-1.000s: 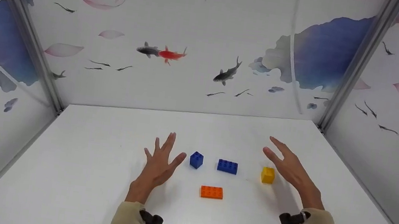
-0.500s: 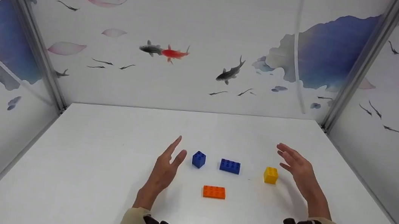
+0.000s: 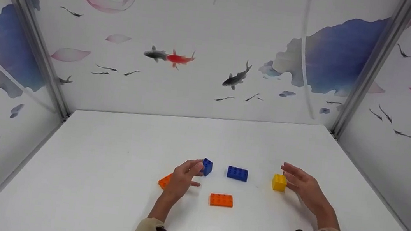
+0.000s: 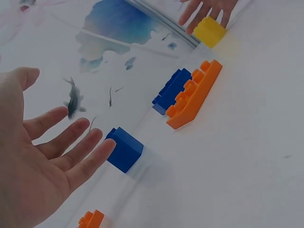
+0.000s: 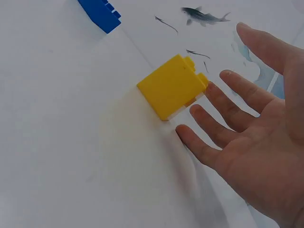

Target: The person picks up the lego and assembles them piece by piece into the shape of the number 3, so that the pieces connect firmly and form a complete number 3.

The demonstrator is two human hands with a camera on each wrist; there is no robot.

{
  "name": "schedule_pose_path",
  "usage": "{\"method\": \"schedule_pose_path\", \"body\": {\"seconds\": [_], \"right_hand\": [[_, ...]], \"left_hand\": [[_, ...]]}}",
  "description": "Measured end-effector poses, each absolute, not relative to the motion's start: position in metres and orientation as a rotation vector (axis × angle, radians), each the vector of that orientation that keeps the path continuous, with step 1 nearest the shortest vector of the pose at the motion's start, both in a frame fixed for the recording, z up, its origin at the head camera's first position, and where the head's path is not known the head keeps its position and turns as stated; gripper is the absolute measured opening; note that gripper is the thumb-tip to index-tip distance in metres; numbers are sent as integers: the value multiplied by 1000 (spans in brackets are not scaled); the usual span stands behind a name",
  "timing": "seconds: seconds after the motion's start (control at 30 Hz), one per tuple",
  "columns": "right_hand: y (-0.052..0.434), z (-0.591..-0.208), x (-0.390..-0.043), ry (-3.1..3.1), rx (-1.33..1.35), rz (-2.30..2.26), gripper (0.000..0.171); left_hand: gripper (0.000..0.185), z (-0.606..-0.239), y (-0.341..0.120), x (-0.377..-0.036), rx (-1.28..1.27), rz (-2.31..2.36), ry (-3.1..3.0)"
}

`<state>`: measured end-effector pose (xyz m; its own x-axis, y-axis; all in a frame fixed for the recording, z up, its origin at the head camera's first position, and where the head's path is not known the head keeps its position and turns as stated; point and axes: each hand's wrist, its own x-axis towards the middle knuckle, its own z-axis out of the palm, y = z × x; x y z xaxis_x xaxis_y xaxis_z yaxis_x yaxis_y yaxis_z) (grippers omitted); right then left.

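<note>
My left hand (image 3: 182, 177) is at the left side of a small blue toy brick (image 3: 207, 167). In the left wrist view its fingers are extended and spread, with the little fingertip overlapping the small blue brick (image 4: 127, 149). Partly behind that hand lies an orange brick (image 3: 165, 181). My right hand (image 3: 308, 189) is beside a small yellow brick (image 3: 279, 183), and in the right wrist view its loose fingers reach toward the studded side of the yellow brick (image 5: 173, 88). Neither hand grips anything.
Between the hands lie a longer blue brick (image 3: 237, 173) and, nearer the front, another orange brick (image 3: 221, 200). The white table (image 3: 109, 198) is bordered by patterned panels (image 3: 216, 26) at the back and both sides.
My left hand has turned and come right, overlapping the small blue brick and exposing an orange brick at its left. My right hand has lowered beside the yellow brick. The bricks have stayed put.
</note>
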<state>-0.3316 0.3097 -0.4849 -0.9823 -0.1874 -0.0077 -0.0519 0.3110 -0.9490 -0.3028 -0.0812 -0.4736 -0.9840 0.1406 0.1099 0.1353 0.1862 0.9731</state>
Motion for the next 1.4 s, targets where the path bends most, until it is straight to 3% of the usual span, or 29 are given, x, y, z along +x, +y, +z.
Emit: {"method": "schedule_pose_path", "body": {"seconds": [0.4,1.4], "right_hand": [[314,-495,-329,2542,-161,-1611,72],[299,-487,-331,2685,-72,-1463,57]], "left_hand": [[51,-485,-78,-299,412,1858,2296],[34,-494,-67,-297,363,1499,2401]]}}
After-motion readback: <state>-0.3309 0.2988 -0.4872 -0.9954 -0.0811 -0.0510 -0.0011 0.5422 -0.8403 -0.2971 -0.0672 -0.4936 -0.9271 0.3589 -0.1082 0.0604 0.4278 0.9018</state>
